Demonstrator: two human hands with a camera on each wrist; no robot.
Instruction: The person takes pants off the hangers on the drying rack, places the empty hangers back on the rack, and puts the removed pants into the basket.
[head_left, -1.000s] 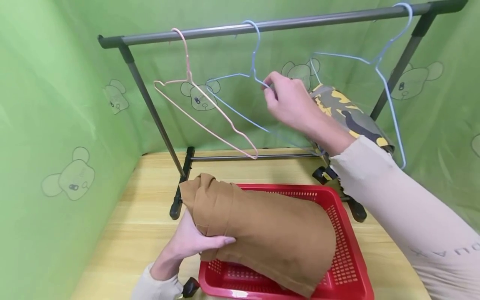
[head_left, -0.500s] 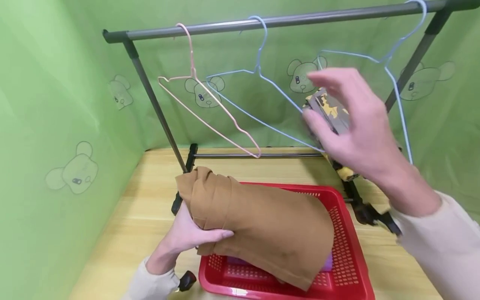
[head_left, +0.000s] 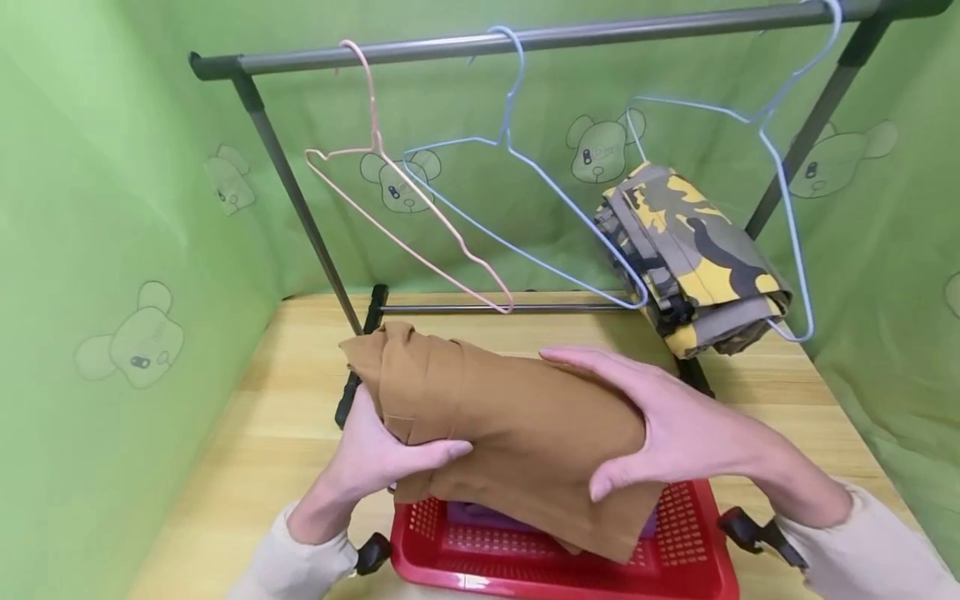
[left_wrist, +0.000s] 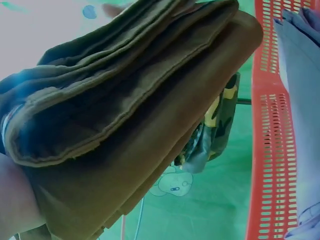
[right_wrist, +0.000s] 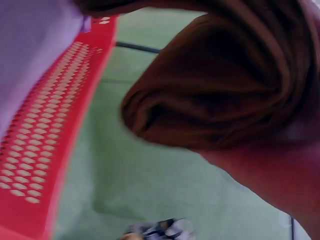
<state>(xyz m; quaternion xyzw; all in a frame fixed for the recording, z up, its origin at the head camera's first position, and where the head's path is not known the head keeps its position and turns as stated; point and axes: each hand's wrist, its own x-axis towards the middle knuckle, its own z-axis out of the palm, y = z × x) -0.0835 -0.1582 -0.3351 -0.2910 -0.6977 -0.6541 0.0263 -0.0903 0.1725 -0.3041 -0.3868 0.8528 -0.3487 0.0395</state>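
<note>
In the head view, a folded brown garment that looks like trousers (head_left: 517, 417) is held up above the red basket (head_left: 555, 575). My left hand (head_left: 375, 450) grips its left end, thumb across the front and fingers hidden behind. At the other end my right hand (head_left: 675, 425) holds it, thumb in front and fingers over the top edge. Layered hems of the trousers (left_wrist: 115, 120) fill much of the left wrist view. The right wrist view catches the rolled end of the trousers (right_wrist: 200, 90). A purple cloth (head_left: 480, 517) lies in the basket beneath.
A metal rack's bar (head_left: 442, 48) carries a pink hanger (head_left: 375, 142), a middle blue hanger (head_left: 517, 158) and a right blue hanger (head_left: 780, 158). Folded camouflage trousers (head_left: 697, 250) hang over the right one. Printed green cloth (head_left: 150, 208) encloses the wooden floor (head_left: 262, 400).
My right hand has let go of the middle blue hanger, come down to the right and taken hold of the brown trousers. The left hand has kept its grip.
</note>
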